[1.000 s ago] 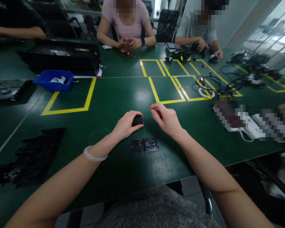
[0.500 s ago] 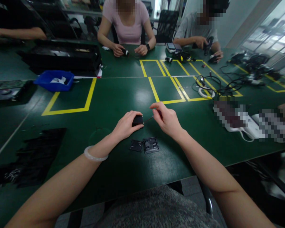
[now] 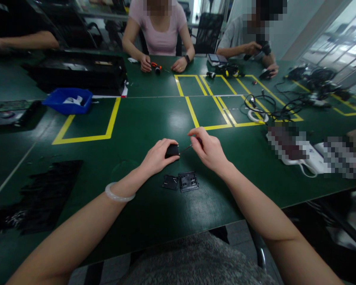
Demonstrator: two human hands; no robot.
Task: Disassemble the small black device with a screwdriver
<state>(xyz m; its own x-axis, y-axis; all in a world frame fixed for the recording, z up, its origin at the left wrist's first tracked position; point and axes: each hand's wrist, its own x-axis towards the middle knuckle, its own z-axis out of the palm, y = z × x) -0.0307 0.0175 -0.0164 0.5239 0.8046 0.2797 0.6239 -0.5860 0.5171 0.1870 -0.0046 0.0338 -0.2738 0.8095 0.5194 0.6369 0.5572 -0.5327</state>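
Observation:
My left hand (image 3: 158, 155) grips a small black box (image 3: 172, 151) on the green table, thumb along its near side and fingers over its far side. To its right, my right hand (image 3: 206, 147) is closed around a thin screwdriver (image 3: 186, 149); its handle is hidden in the palm. The shaft's tip is at the box's right edge. Just nearer to me lie two flat black plastic parts, a smaller one (image 3: 170, 181) at left with small pale pins on it and a squarer frame (image 3: 188, 181) beside it.
A blue tray (image 3: 67, 101) and a long black case (image 3: 80, 71) stand at the left, with black parts (image 3: 50, 194) nearer. Cables (image 3: 273, 105) and a white power strip (image 3: 313, 156) lie right. Three people sit across the table.
My hands, the box and the screwdriver look nearly unmoved. Across the table, the person in pink has parted from a small object, now lying beside orange-handled pliers; the person in grey has raised a dark tool.

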